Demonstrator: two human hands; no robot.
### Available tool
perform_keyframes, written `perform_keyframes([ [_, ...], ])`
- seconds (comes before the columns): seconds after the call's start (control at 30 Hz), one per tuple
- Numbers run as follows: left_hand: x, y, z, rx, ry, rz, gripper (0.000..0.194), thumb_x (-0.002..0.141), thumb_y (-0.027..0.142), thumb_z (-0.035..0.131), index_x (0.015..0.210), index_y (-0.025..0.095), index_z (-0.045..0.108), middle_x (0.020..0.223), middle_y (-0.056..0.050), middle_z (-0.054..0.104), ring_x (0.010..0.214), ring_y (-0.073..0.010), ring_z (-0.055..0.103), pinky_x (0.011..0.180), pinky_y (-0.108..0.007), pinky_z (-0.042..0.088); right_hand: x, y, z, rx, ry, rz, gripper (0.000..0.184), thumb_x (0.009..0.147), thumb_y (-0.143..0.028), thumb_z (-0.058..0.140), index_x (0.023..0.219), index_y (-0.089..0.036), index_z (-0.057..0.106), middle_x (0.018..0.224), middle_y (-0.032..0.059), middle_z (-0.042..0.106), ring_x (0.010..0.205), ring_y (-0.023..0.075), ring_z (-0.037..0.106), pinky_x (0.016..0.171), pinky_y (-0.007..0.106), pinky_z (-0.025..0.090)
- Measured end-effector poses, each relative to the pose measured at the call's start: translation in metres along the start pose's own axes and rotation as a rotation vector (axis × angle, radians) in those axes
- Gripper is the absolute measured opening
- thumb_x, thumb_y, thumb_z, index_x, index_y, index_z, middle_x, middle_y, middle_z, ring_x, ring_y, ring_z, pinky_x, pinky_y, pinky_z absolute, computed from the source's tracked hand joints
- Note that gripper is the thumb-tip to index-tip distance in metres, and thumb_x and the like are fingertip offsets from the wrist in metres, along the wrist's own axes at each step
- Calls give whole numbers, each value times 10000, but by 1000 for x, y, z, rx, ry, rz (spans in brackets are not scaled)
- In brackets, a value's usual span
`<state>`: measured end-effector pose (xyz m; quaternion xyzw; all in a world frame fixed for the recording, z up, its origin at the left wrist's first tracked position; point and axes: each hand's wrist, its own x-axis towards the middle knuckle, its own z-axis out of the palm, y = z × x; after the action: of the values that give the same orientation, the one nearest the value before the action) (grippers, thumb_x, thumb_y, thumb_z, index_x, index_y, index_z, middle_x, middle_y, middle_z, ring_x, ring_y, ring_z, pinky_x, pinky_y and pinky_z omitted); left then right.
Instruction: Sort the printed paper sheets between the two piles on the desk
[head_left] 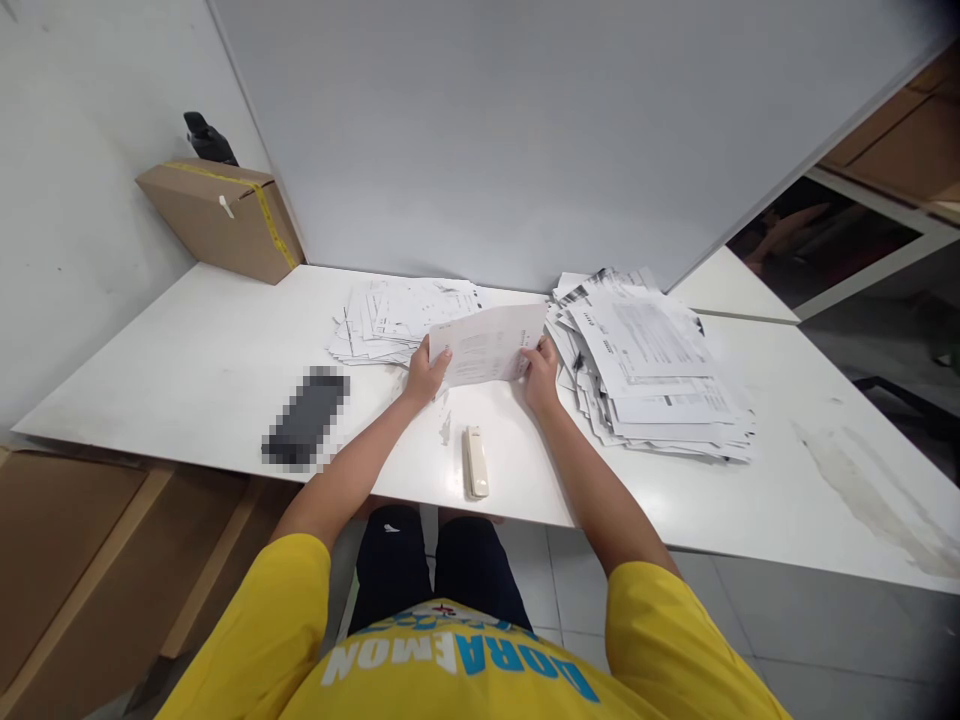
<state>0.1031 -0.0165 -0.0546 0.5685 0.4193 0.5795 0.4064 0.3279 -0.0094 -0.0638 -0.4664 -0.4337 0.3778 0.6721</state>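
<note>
Between my two hands a printed sheet of paper [487, 345] is held up above the table, slightly bent; whether it is one sheet or more I cannot tell. My left hand [427, 375] grips its left edge, thumb on the printed face. The right edge is pinched in my right hand [540, 370], thumb on the front as well. Below the paper, near the table's front edge, lies a cream-coloured stapler [475, 462]. Behind my left hand is a low spread of papers [397, 315]. A taller, untidy paper stack [645, 370] stands beside my right hand.
A blurred-out dark flat object [307, 418] lies left on the white table [165, 370]. At the back left corner stands a taped cardboard box [217, 220], with a black bottle [210, 138] behind it. A grey partition [480, 140] rises along the back. Cardboard [75, 540] is below left.
</note>
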Motion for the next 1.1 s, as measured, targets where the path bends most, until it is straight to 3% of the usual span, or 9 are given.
perform_keyframes([
  [0.17, 4, -1, -1, -39, 4, -14, 521, 817, 575, 678, 1160, 184, 662, 1144, -119, 766, 1108, -293, 709, 949, -409, 554, 1, -1, 2, 28, 27, -2, 213, 670, -327, 618, 816, -248, 483, 796, -42, 515, 790, 148, 514, 768, 279, 429],
  [0.33, 9, 7, -8, 11, -40, -116, 530, 728, 626, 767, 945, 144, 727, 950, -114, 790, 927, -286, 737, 810, -375, 575, 4, -24, -10, 4, 30, -96, 253, 706, -363, 675, 810, -251, 474, 773, -44, 500, 763, 145, 509, 751, 283, 466],
  [0.43, 2, 20, -15, 17, -19, -14, 550, 774, 665, 734, 962, 148, 747, 956, -103, 789, 918, -247, 730, 818, -343, 568, -6, -39, -29, -72, -8, -177, 278, 745, -412, 712, 854, -257, 509, 825, -28, 543, 826, 164, 554, 813, 316, 505],
  [0.57, -8, 32, -19, 78, -67, 135, 605, 796, 722, 691, 985, 151, 754, 1004, -120, 781, 950, -246, 724, 831, -342, 564, -35, -41, -47, -65, -22, -165, 318, 746, -448, 742, 929, -259, 562, 920, 0, 612, 948, 202, 605, 900, 370, 524],
  [0.67, -10, 28, -16, 110, -114, 112, 665, 730, 771, 718, 948, 144, 739, 970, -133, 772, 931, -269, 725, 798, -356, 568, -48, -33, -46, -18, -20, -121, 351, 722, -465, 750, 936, -256, 567, 924, 9, 628, 960, 215, 607, 911, 388, 522],
  [0.8, -17, 24, -11, 132, -77, 53, 675, 713, 803, 703, 878, 148, 714, 866, -111, 751, 846, -261, 714, 746, -358, 562, -47, -31, -39, 33, 17, -77, 367, 702, -504, 735, 880, -260, 528, 828, -13, 578, 879, 199, 587, 871, 372, 516],
  [0.93, -40, 44, -16, 169, -3, 95, 642, 745, 786, 689, 829, 150, 714, 797, -76, 733, 798, -227, 694, 719, -321, 548, -65, -49, -36, 39, 35, -78, 364, 722, -507, 711, 910, -265, 515, 831, -17, 569, 852, 181, 580, 842, 336, 507],
  [1.1, -99, 94, -32, 74, 207, 58, 584, 798, 709, 713, 953, 146, 741, 892, -86, 759, 936, -246, 720, 776, -301, 577, -136, -90, -46, -76, -64, 2, 330, 793, -512, 676, 987, -283, 540, 861, -1, 592, 869, 182, 607, 841, 325, 513],
])
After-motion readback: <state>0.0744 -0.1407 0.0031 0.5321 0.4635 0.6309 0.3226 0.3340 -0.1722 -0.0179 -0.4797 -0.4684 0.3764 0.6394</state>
